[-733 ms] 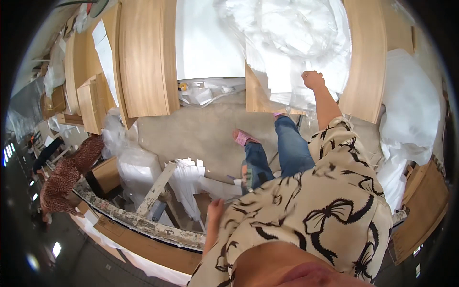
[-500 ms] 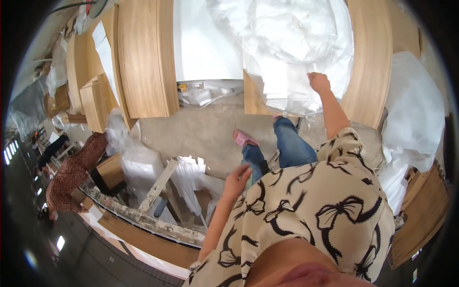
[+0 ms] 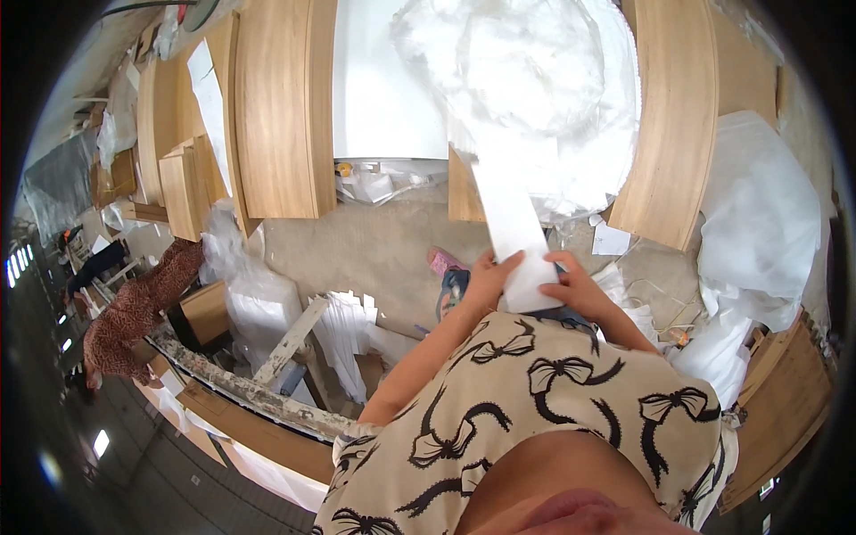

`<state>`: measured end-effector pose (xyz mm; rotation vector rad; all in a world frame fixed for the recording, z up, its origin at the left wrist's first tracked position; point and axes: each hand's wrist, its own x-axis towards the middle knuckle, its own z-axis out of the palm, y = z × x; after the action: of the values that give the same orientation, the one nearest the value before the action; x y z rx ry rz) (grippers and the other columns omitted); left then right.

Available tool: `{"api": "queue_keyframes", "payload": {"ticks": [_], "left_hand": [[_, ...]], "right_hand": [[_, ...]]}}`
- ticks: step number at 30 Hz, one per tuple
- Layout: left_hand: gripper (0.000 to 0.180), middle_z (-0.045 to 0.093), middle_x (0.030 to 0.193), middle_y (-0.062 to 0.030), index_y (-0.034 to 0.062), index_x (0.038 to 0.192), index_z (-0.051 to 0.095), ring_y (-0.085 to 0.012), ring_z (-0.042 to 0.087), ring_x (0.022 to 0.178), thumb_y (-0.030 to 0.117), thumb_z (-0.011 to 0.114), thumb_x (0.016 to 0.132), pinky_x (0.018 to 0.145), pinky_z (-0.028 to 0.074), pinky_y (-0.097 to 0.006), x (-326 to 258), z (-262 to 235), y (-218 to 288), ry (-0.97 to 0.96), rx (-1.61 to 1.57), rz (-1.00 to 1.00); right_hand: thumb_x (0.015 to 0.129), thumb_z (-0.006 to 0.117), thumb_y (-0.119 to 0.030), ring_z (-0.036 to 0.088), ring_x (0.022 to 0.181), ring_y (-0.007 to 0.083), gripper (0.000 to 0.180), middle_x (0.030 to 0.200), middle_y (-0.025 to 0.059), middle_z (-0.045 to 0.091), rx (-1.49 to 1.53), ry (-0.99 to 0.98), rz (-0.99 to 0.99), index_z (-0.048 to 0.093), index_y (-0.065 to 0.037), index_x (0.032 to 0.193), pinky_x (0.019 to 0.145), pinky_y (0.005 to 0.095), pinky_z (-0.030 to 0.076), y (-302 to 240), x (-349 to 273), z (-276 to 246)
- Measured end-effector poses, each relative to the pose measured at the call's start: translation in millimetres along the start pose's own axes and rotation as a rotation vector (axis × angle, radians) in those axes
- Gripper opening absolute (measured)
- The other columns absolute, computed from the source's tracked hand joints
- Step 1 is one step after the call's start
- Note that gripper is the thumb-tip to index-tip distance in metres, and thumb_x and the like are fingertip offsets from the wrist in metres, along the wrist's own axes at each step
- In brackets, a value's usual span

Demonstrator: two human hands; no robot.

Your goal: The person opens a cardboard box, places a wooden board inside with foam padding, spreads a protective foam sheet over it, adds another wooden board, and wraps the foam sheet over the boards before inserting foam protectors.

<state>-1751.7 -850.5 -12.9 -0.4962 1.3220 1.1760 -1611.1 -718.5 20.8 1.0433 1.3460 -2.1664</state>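
Note:
A long flat white strip (image 3: 510, 214), perhaps foam or card, runs from the white plastic wrapping toward my body. My left hand (image 3: 489, 278) grips its left edge near the close end, with the thumb lying on top. On the opposite edge, the fingers of my right hand (image 3: 578, 287) are bent around the strip. Beyond both hands lies crumpled clear and white plastic wrapping (image 3: 526, 80), spread over a wood-coloured panel (image 3: 465, 192). The undersides of the strip and of my fingers are hidden.
Wood-coloured panels (image 3: 275, 107) stand to the left, and another panel (image 3: 669, 116) to the right. Plastic-wrapped bundles (image 3: 758, 223) sit at far right. A worn frame (image 3: 294, 343) with white strips is at lower left. Another person in brown patterned clothing (image 3: 134, 312) bends at the left.
My right hand has come back from the wrapping toward my body. My left hand has moved up and right to meet it. Both now hold the white strip.

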Motion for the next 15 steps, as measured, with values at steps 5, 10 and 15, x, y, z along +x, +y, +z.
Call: {"api": "queue_keyframes", "payload": {"ticks": [5,10,15], "left_hand": [[0.024,0.060,0.087,-0.0103,-0.0005,0.099,0.052,-0.0189,0.060,0.073,0.006,0.060,0.077,0.063,0.050,-0.031,-18.7,-71.9,-12.7,0.208,-0.205,0.178],[0.026,0.060,0.089,-0.0099,-0.0008,0.100,0.052,-0.0189,0.059,0.075,0.005,0.061,0.076,0.064,0.049,-0.030,-37.4,-125.7,-50.1,0.486,-0.310,0.202],[0.028,0.060,0.094,-0.0099,-0.0012,0.103,0.052,-0.0181,0.058,0.079,0.004,0.060,0.077,0.068,0.047,-0.028,-50.6,-137.6,-97.1,0.564,-0.346,0.270]], "right_hand": [[0.078,0.059,-0.020,0.053,0.092,0.0332,0.054,0.108,0.0208,0.053,-1.004,-0.007,-0.393,0.038,-0.012,0.127,0.082,0.0400,0.042,-25.9,124.2,-25.4],[0.075,0.049,-0.005,0.051,0.097,0.0334,0.025,0.101,0.0169,0.057,-1.482,0.299,-0.297,0.057,-0.002,0.099,0.084,0.0377,0.042,-121.5,280.6,-103.6],[0.077,0.045,-0.005,0.056,0.093,0.0313,0.034,0.121,0.0150,0.046,-1.881,0.767,-0.601,0.053,-0.011,0.110,0.080,0.0380,0.045,-144.5,290.1,-143.9]]}}
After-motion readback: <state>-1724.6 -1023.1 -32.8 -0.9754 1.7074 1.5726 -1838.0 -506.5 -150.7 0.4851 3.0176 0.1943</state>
